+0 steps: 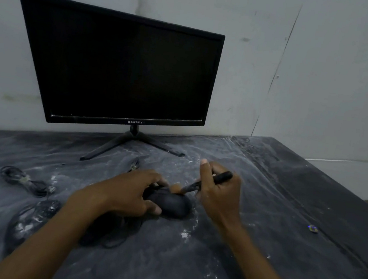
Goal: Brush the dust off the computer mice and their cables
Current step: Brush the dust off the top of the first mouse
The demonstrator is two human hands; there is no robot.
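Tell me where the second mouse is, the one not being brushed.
In the head view the dusty second mouse lies low on the left, beside the left forearm, just below a coiled cable.

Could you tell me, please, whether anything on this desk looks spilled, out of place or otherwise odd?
Yes: white powdery dust is smeared across the dark table, with small clumps near the mouse being brushed. A second mouse at the left is speckled white. A small shiny scrap lies alone at the right; I cannot tell what it is.
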